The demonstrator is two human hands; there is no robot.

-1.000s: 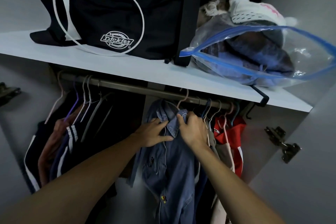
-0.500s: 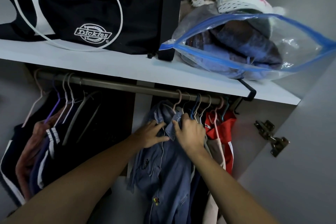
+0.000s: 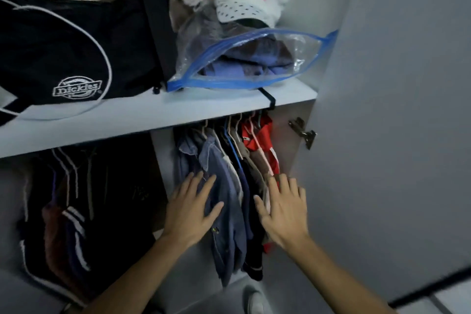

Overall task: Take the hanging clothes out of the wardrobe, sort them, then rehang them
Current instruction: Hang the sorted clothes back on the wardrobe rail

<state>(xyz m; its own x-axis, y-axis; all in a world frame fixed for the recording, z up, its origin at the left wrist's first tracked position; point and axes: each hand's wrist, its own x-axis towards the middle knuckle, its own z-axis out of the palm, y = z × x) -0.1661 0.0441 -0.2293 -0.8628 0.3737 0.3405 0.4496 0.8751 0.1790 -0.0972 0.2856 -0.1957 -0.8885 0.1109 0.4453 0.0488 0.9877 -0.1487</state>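
Note:
A bunch of clothes hangs on the right side under the wardrobe shelf [image 3: 153,115]: a blue denim shirt [image 3: 229,211] in front, darker garments behind it, a red top [image 3: 260,140] at the far right. My left hand [image 3: 193,209] lies flat and open against the denim shirt's left side. My right hand [image 3: 283,209] is spread open at the bunch's right side, over the red and beige pieces. Neither hand grips anything. A second group of dark striped clothes [image 3: 68,224] hangs at the left. The shelf hides the rail.
On the shelf sit a black Dickies bag [image 3: 63,58] at the left and a clear zip bag of folded clothes [image 3: 244,58] with a white plush item on top. The open grey wardrobe door [image 3: 395,109] stands close at the right, its hinge [image 3: 303,132] beside the red top.
Both hands let go of the denim shirt's collar and dropped lower, spreading apart and open on either side of the right bunch. The view has tilted, so the shelf now covers the rail.

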